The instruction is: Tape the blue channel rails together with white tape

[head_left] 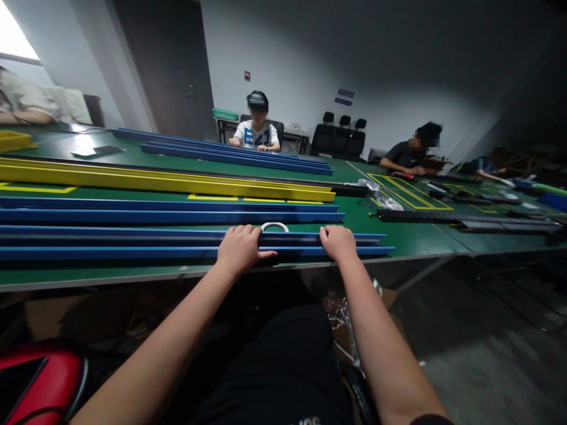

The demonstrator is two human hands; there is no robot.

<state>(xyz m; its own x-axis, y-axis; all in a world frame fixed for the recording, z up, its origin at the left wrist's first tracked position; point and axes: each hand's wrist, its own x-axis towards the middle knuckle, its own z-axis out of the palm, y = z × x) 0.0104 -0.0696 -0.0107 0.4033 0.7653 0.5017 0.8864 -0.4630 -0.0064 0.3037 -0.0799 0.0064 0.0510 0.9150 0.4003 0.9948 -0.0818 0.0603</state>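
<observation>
My left hand [240, 248] and my right hand [338, 242] both rest on the nearest long blue rail [133, 252] at the front edge of the green table [411, 239]. Each hand's fingers curl over the rail's dark top channel [110, 237], gripping it. A small white ring-shaped piece [274, 226] sticks up from the rail between my two hands, just right of my left fingers. A second blue rail [168, 211] lies parallel behind the first one.
A long yellow rail [163, 182] and more blue rails [230, 150] lie farther back. Black strips [465, 219] and plastic bags [387, 202] lie at right. Other people sit at the table's far side. A red seat [39, 378] is at lower left.
</observation>
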